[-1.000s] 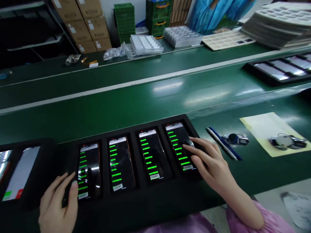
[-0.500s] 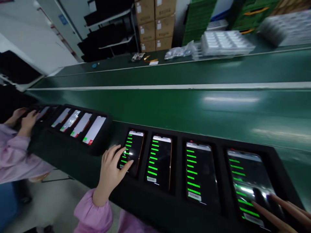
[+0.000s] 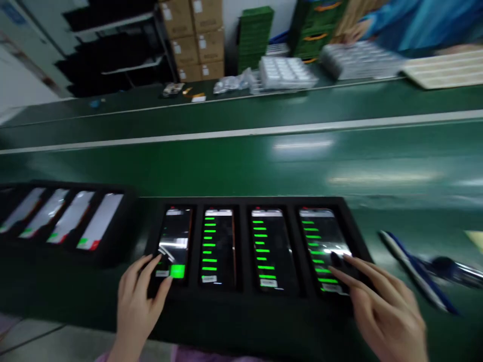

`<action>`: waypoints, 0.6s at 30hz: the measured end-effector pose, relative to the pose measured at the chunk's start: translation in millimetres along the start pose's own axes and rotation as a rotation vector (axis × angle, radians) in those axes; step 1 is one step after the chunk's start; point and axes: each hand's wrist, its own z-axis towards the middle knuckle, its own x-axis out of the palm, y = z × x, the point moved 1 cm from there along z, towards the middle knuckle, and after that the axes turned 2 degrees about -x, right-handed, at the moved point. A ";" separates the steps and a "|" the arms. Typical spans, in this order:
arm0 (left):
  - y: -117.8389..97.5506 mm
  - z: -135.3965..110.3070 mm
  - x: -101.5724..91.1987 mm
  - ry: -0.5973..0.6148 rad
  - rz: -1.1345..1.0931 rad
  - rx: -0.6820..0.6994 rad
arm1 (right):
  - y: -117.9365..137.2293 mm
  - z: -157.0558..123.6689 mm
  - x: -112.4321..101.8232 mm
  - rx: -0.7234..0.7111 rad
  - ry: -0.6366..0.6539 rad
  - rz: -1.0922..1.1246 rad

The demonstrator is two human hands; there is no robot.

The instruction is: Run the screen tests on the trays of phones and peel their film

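A black foam tray (image 3: 244, 241) holds several smartphones lying face up, each in its own slot. My left hand (image 3: 138, 296) is at the lower part of the leftmost smartphone (image 3: 176, 234), fingers apart, thumb by a bright green square on its screen. Green text lines show on the two middle smartphones, one (image 3: 219, 246) left of the other (image 3: 273, 251). Over the rightmost smartphone (image 3: 324, 234), also with green lines, my right hand (image 3: 381, 296) has its fingers stretched out at the lower screen. Neither hand grasps anything.
Left of my tray, another black tray (image 3: 126, 211) holds smartphones with white screens. Pens (image 3: 415, 271) lie at the right. Across the green conveyor (image 3: 226, 171) are clear plastic trays (image 3: 287, 73), a cream tray (image 3: 449, 68) and a person's blue sleeve (image 3: 422, 22). Cardboard boxes (image 3: 184, 50) stand behind.
My view has swung right, bringing pens and a blue-sleeved person into sight. The leftmost phone's green lines have given way to a green square. My left hand is lower on that phone.
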 end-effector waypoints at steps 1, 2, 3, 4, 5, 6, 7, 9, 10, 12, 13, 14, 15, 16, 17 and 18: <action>3.5 -3.8 1.3 0.015 -0.020 0.000 | 5.6 4.3 -2.5 0.003 0.008 -0.021; 7.2 -7.2 3.0 0.033 -0.039 -0.005 | 9.5 7.5 -4.2 0.003 0.012 -0.033; 11.0 -10.1 4.8 0.053 -0.056 -0.020 | 11.9 9.6 -5.4 0.011 0.020 -0.035; 14.4 -12.6 6.7 0.071 -0.070 -0.037 | 13.5 10.7 -6.6 0.016 0.021 -0.032; 17.5 -14.6 8.5 0.085 -0.078 -0.045 | 14.6 11.0 -7.9 0.021 0.021 -0.027; 20.0 -16.1 10.2 0.095 -0.083 -0.045 | 15.5 10.9 -9.3 0.027 0.024 -0.023; 22.0 -17.3 11.8 0.103 -0.087 -0.036 | 16.2 10.8 -10.7 0.032 0.029 -0.021; 24.6 -18.6 14.6 0.107 -0.092 -0.009 | 17.3 11.5 -12.9 0.044 0.043 -0.024; 25.5 -18.9 15.9 0.108 -0.090 -0.004 | 17.5 12.7 -13.5 0.052 0.048 -0.027; 26.1 -19.0 17.7 0.104 -0.083 -0.004 | 17.1 16.5 -13.4 0.066 0.056 -0.029; 25.9 -19.0 18.2 0.098 -0.079 0.002 | 16.6 18.8 -12.5 0.069 0.060 -0.037; 25.4 -19.0 18.4 0.092 -0.076 0.012 | 16.0 21.3 -11.3 0.072 0.068 -0.052; 24.7 -18.9 18.3 0.087 -0.075 0.027 | 15.3 23.6 -9.9 0.078 0.083 -0.078; 24.0 -18.8 18.1 0.084 -0.075 0.039 | 14.7 25.5 -8.3 0.088 0.104 -0.109; 23.4 -18.6 17.6 0.083 -0.074 0.043 | 14.2 27.0 -7.0 0.102 0.124 -0.135; 22.8 -18.5 17.0 0.083 -0.073 0.043 | 14.0 28.0 -6.2 0.117 0.135 -0.148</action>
